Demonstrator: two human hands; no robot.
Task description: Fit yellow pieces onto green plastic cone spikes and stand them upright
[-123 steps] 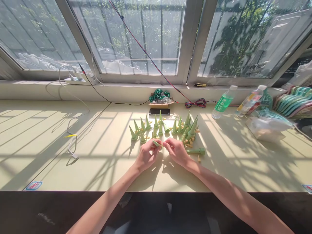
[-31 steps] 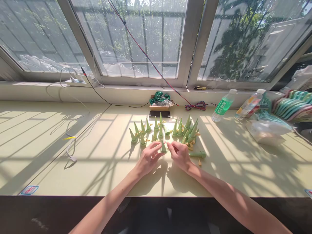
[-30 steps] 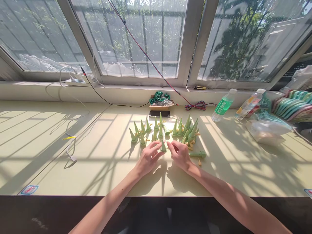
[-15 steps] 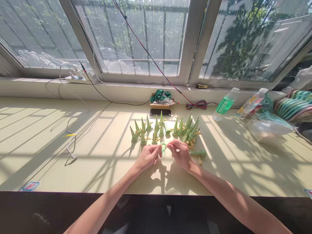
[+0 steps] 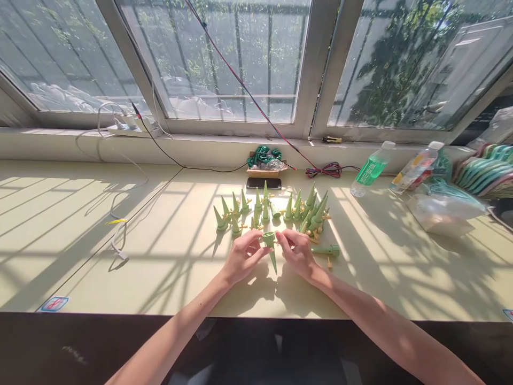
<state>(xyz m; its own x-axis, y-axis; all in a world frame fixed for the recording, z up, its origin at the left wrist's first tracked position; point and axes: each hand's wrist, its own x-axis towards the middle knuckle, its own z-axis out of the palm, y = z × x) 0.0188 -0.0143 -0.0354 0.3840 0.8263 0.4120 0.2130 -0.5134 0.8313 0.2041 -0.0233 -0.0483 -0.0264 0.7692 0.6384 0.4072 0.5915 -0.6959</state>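
Note:
A green plastic cone spike (image 5: 271, 248) is held between both hands above the pale table (image 5: 168, 267), its open wide end up and its tip pointing toward me. My left hand (image 5: 240, 258) pinches it from the left. My right hand (image 5: 297, 254) pinches it from the right near the wide end. Just beyond the hands stand several green cones (image 5: 264, 211) upright, with small yellow pieces (image 5: 315, 232) scattered among them. One green cone (image 5: 325, 249) lies on its side to the right of my right hand.
A black phone (image 5: 262, 183) and a small box with green bits (image 5: 264, 163) sit near the window sill. Two bottles (image 5: 368, 170) lie at the right with bags (image 5: 443, 211) and stacked coloured items (image 5: 484, 168). White cables (image 5: 116, 224) run across the left.
The cone stood upright on the table a second ago; both hands have lifted it and turned it over, so its tip now points toward me.

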